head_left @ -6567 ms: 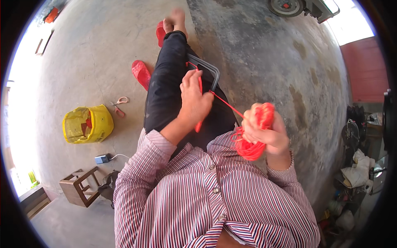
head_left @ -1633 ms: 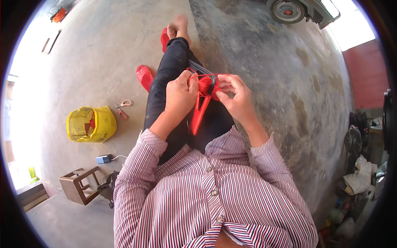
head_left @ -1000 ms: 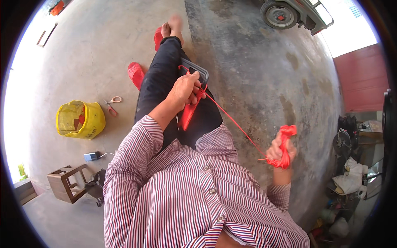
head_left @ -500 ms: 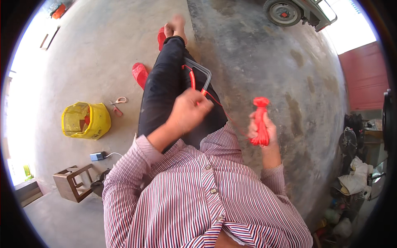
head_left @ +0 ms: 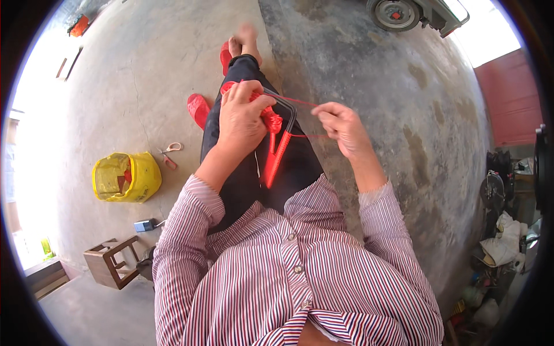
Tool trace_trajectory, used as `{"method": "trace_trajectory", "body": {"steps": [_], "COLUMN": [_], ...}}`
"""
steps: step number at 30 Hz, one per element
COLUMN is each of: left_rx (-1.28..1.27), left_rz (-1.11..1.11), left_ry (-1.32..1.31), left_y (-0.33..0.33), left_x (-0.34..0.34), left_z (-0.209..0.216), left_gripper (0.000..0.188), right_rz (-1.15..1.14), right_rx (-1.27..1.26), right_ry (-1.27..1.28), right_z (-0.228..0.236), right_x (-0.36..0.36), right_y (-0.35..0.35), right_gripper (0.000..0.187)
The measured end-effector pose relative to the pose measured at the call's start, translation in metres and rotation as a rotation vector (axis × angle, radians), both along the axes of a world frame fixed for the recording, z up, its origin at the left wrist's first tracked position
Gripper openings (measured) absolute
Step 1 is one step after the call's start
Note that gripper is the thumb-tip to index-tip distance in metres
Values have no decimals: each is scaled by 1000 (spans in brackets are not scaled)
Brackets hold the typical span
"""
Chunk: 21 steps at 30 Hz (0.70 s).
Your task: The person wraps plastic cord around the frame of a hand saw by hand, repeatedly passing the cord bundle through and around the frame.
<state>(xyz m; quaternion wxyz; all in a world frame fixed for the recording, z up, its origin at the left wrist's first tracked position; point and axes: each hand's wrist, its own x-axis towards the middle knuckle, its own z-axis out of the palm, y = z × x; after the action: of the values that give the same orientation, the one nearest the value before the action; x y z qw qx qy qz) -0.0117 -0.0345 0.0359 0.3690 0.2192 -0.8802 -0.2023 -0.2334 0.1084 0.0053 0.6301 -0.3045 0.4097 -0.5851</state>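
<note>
My left hand is closed around a bundle of red cord above my thighs; part of the bundle is hidden by the fingers. Beneath it, a bent grey frame rests on my legs. Red cord wraps the frame's near part in a tight covering. My right hand, off to the right, pinches the thin red cord. Two strands stretch between this hand and the frame, one higher and one lower.
On the floor to the left stand an open yellow bag with red material inside, scissors, a small blue box and a wooden stool. Red slippers lie by my feet. A vehicle wheel is at the far right; clutter lines the right side.
The cord bundle has passed from my right hand to my left, which moved up over the frame. My right hand rose and now pinches the strand. The frame's wrapped part shows more fully.
</note>
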Motion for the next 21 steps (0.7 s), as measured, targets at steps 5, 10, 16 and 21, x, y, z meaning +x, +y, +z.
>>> {"method": "trace_trajectory", "body": {"steps": [5,10,16,21], "left_rx": [-124,149,442,823], "left_rz": [109,106,-15,-63], "left_ry": [-515,-201,-140,-96], "left_y": [2,17,37,48], "left_x": [-23,-19,-2,-4], "left_z": [-38,-42,-28,-47], "left_gripper": [26,30,31,31], "right_rz": [-180,-382,-458,105], "right_rx": [-147,-131,-250,-521], "right_ry": [1227,1303,677,63], "right_z": [-8,-16,30,80], "right_x": [39,33,10,39], "right_y": [-41,-25,37,79], "right_gripper": [37,27,23,27]}}
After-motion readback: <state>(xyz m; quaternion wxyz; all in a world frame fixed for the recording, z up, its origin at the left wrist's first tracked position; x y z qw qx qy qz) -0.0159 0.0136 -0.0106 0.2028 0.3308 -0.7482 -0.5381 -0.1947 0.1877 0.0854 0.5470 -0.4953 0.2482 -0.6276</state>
